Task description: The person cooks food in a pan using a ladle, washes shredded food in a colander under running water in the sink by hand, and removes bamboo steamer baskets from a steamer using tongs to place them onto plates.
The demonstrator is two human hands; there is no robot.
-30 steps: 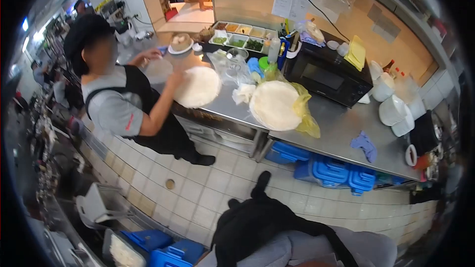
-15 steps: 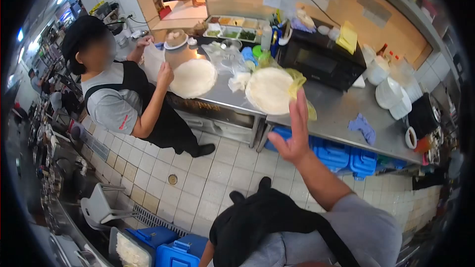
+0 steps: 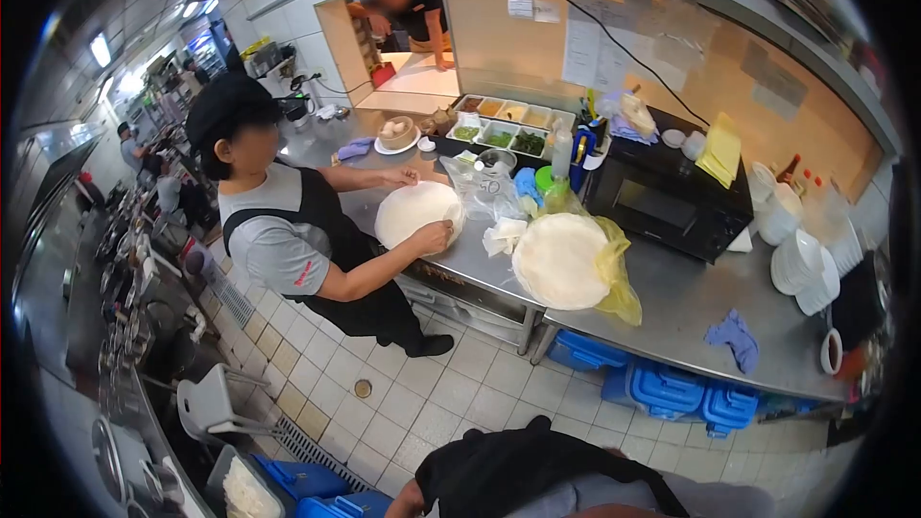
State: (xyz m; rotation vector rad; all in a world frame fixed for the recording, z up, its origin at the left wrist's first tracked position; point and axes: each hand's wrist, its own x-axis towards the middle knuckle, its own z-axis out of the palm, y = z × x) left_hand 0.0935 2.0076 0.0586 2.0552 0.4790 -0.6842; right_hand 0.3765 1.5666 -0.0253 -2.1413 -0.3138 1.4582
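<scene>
Neither of my hands shows clearly; part of a forearm [image 3: 408, 500] appears at the bottom edge beside my black apron [image 3: 537, 465]. On the steel counter [image 3: 662, 336] in front of me lies a round pale stack of thin dough sheets [image 3: 561, 262], with a yellow plastic bag [image 3: 622, 278] under and around its right side. To the left, a co-worker [image 3: 317, 230] in a black cap and apron has both hands at the edges of another round pale stack of sheets [image 3: 414, 215]. Crumpled white paper [image 3: 504, 236] sits between the stacks.
Behind the stacks are condiment trays [image 3: 513, 125], a clear plastic bag [image 3: 480, 190] and a black microwave [image 3: 662, 197]. White bowls [image 3: 801, 269] and a purple cloth [image 3: 737, 341] occupy the right. Blue bins [image 3: 662, 388] stand below; a chair [image 3: 206, 401] is behind the co-worker.
My raised right hand has dropped out of sight. The co-worker has lowered a thin sheet onto the left stack. The view has shifted, so the counter appears lower and farther right.
</scene>
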